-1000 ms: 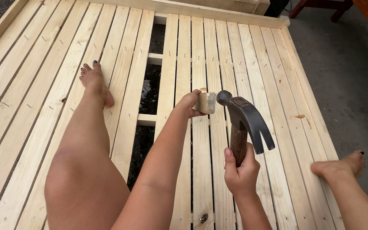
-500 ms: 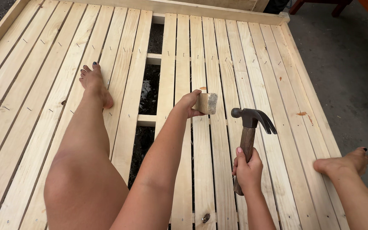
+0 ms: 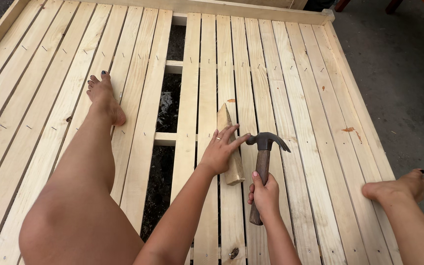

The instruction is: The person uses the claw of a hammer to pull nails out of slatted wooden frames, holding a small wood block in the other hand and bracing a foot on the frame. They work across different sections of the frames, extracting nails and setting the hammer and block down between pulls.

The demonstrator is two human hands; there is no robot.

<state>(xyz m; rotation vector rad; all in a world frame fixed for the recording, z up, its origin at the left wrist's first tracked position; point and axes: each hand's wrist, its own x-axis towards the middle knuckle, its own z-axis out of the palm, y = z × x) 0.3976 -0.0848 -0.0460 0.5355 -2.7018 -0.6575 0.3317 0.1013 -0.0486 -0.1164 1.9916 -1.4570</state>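
Mid-way through tapping a wooden wedge [image 3: 229, 147] into the gap between two slats [image 3: 207, 88] of the slatted frame, by the look of it. Left hand [image 3: 219, 152] spread flat over the wedge, fingers loosely open, steadying it; right hand [image 3: 265, 196] closed round the hammer [image 3: 263, 162] handle, head just beside the left fingertips. Next blow probably best kept short and square to the wedge, clear of those fingers.

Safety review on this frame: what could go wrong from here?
1. Left hand rests on the wood wedge, fingertips right beside the hammer head: a strike could likely hit fingers.
2. Bare left foot and right foot lie on the slats: splinters, or slipping into the gap.
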